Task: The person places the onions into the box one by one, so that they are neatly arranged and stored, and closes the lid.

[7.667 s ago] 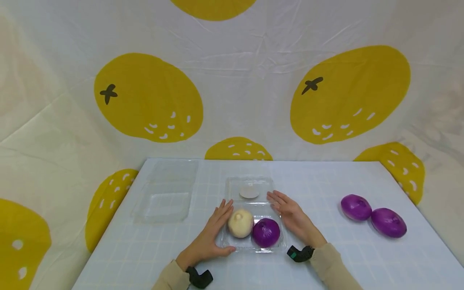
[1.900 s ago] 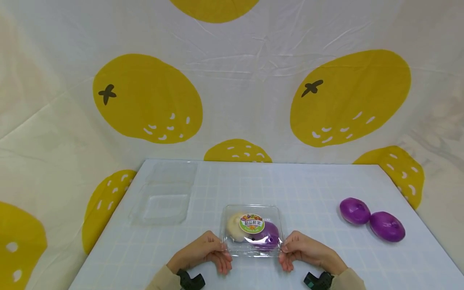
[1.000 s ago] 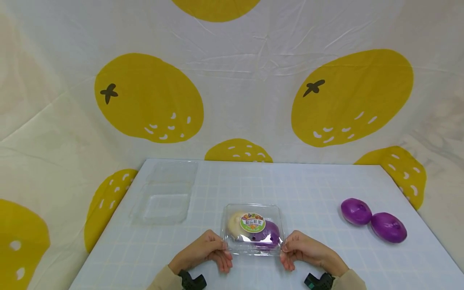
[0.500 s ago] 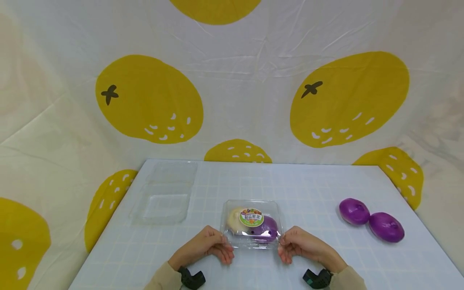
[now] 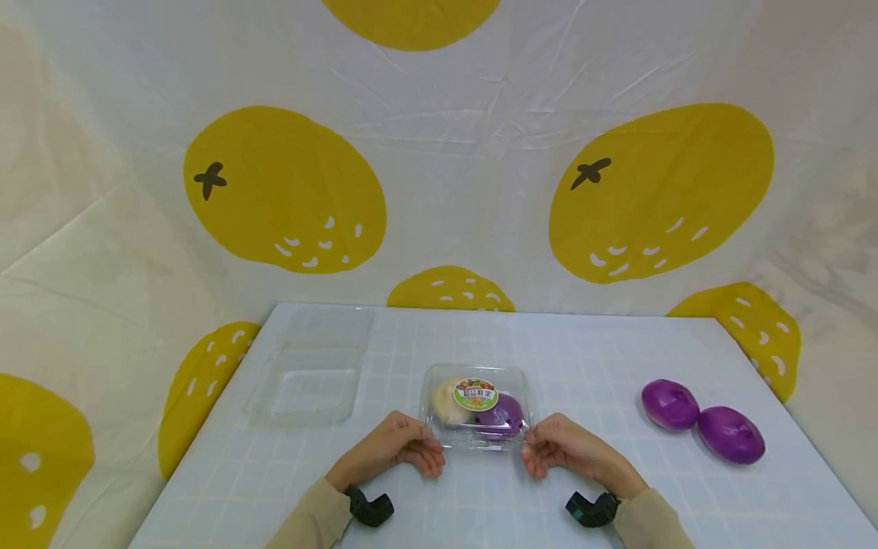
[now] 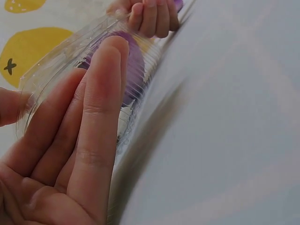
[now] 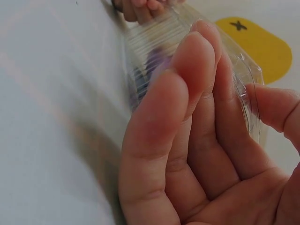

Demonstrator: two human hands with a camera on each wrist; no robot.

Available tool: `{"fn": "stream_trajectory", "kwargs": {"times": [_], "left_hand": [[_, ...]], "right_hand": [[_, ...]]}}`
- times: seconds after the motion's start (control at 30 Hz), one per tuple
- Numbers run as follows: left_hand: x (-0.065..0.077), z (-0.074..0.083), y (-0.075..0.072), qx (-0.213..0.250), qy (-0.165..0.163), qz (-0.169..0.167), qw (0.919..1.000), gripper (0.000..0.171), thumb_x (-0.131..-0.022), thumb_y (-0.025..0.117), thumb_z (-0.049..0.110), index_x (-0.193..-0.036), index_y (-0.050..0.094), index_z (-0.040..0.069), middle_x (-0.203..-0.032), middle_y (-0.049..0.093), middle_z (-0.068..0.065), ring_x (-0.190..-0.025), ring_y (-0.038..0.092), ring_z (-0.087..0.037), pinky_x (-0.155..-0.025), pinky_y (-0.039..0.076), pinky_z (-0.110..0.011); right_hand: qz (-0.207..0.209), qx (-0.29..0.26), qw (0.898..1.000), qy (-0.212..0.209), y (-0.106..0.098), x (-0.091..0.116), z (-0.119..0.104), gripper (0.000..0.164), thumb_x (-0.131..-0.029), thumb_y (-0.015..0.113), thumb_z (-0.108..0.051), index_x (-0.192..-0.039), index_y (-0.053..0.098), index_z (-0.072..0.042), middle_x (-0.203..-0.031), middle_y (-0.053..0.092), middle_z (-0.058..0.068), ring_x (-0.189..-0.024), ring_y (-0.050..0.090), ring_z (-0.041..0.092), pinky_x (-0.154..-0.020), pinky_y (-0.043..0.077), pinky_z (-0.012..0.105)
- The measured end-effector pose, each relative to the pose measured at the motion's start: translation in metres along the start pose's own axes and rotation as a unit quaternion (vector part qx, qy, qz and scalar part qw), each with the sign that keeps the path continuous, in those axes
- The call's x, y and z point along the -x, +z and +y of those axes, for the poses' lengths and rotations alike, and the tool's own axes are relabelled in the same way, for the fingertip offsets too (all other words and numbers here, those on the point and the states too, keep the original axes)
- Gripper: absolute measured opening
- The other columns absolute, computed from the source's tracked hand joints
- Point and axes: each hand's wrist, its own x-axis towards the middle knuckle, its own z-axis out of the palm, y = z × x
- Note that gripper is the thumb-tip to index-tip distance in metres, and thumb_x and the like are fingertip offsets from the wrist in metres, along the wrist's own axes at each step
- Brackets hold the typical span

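A clear plastic clamshell box [image 5: 473, 441] with a round fruit label [image 5: 476, 394] on its closed lid is at the centre of the head view. Through the lid I see a pale onion [image 5: 447, 408] on the left and a purple onion [image 5: 506, 419] on the right. My left hand [image 5: 394, 448] pinches the box's near left corner between thumb and fingers. At the near right corner, my right hand [image 5: 575, 448] pinches the rim likewise. Both wrist views show the thumb and fingers on either side of the clear rim, the other fingers loosely bent beneath.
Toward the back left of the table [image 5: 583, 351] lies a second clear clamshell box [image 5: 312, 417], its lid folded back. Two purple onions [image 5: 670, 404] sit together on the right side. A fruit-printed cloth [image 5: 466, 191] hangs behind the table.
Earlier the box stood with its lid folded back, my hands at its sides; now the lid is over the onions. Over the last second, both hands have moved the box away from me.
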Motion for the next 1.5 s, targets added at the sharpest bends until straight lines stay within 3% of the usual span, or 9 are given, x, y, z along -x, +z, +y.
{"fn": "stream_trajectory", "kwargs": {"times": [0.4,0.77,1.03,1.2,1.5], "left_hand": [[-0.019,0.007,-0.010,-0.004,-0.004,0.049,0.9988,0.039,-0.103,0.048,0.015,-0.107,0.064,-0.021,-0.096,0.072,-0.024,-0.081,0.074,-0.027,-0.076,0.061,-0.040],[-0.042,0.014,-0.021,-0.020,0.016,0.124,0.9920,0.036,-0.102,0.048,0.017,-0.098,0.067,-0.014,-0.094,0.072,-0.024,-0.080,0.073,-0.028,-0.076,0.061,-0.040],[-0.059,0.017,-0.026,-0.003,0.045,0.168,0.9848,0.035,-0.101,0.047,0.016,-0.095,0.067,-0.012,-0.093,0.072,-0.022,-0.081,0.073,-0.027,-0.077,0.061,-0.039],[-0.070,0.017,-0.027,0.007,0.067,0.200,0.9775,0.033,-0.102,0.046,0.014,-0.093,0.066,-0.011,-0.091,0.072,-0.020,-0.080,0.073,-0.028,-0.077,0.061,-0.041],[-0.092,0.020,-0.030,0.025,0.126,0.250,0.9597,0.029,-0.102,0.048,0.011,-0.089,0.063,-0.010,-0.087,0.072,-0.021,-0.075,0.072,-0.028,-0.074,0.061,-0.042]], "right_hand": [[0.046,0.001,0.999,-0.007,-0.010,-0.011,-0.008,0.036,-0.099,0.040,-0.004,-0.086,0.073,-0.004,-0.080,0.072,0.006,-0.068,0.066,0.012,-0.064,0.058,0.024],[0.136,0.025,0.990,0.001,-0.022,-0.028,-0.015,0.033,-0.100,0.042,-0.008,-0.086,0.071,-0.004,-0.081,0.071,0.006,-0.068,0.064,0.014,-0.066,0.058,0.026],[0.198,0.019,0.980,0.002,-0.028,-0.041,-0.020,0.032,-0.100,0.043,-0.010,-0.083,0.070,-0.004,-0.078,0.070,0.006,-0.066,0.062,0.013,-0.065,0.057,0.025],[0.243,0.008,0.970,-0.008,-0.032,-0.049,-0.022,0.032,-0.100,0.043,-0.011,-0.083,0.069,-0.003,-0.077,0.069,0.005,-0.066,0.062,0.013,-0.064,0.056,0.026],[0.336,-0.026,0.941,-0.030,-0.038,-0.069,-0.024,0.025,-0.098,0.048,-0.014,-0.086,0.066,0.000,-0.077,0.067,0.006,-0.066,0.061,0.016,-0.064,0.056,0.027]]}}
